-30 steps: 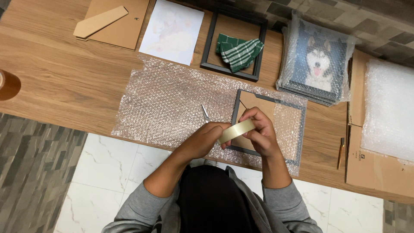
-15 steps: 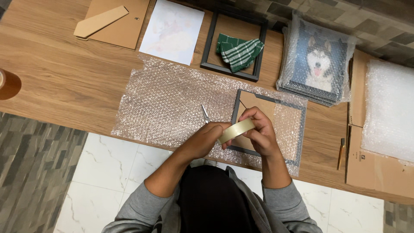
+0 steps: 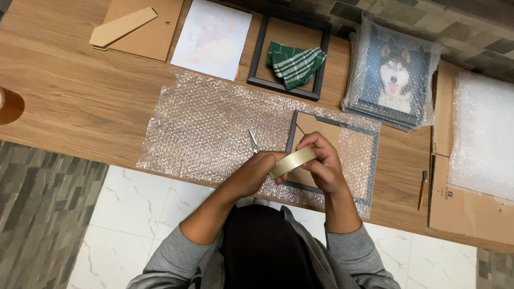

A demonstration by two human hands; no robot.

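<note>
Nearest the camera, the left hand and the right hand meet over the wooden table's front edge — both closed around a pale, translucent roll of adhesive tape. The right hand's fingers curl over the roll from above; the left hand's fingertips pinch at its near end. Under the hands lies a dark rectangular picture frame with a brown cardboard back, resting on the right part of a wide sheet of clear bubble wrap. Small metal scissors lie on the wrap just left of the hands. Farther off sit an empty black frame holding a folded green checked cloth and a bubble-wrapped stack of husky-dog pictures.
</note>
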